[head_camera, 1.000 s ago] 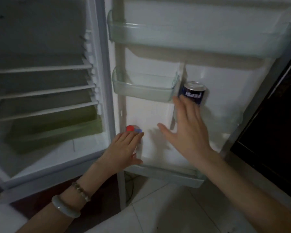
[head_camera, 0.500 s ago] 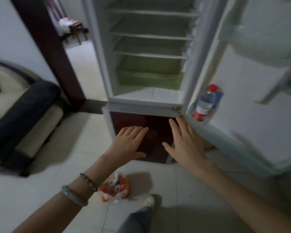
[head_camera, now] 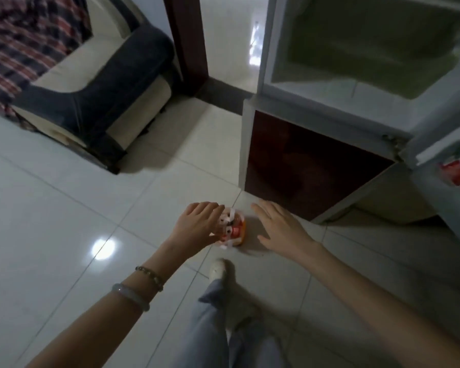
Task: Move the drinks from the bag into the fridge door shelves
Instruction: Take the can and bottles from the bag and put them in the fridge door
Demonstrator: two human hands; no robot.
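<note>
A small orange and white plastic bag (head_camera: 233, 231) with drinks inside sits on the tiled floor in front of the fridge. My left hand (head_camera: 197, 224) hovers at the bag's left edge, fingers curled, holding nothing I can see. Just to the right of the bag, my right hand (head_camera: 280, 225) is spread flat and empty. The fridge (head_camera: 329, 86) stands open at upper right. On its door's bottom shelf (head_camera: 436, 166) at the right edge, a bottle's red label (head_camera: 457, 175) shows, blurred.
A dark and cream sofa (head_camera: 96, 96) with a plaid cloth stands at upper left. A dark wooden door frame (head_camera: 186, 41) leads to another room. My leg and white shoe (head_camera: 218, 269) are just below the bag. The fridge's dark red lower door (head_camera: 303, 166) is closed.
My view has swung down from the fridge door to the floor. Both hands have dropped away from the door shelves and now flank the bag.
</note>
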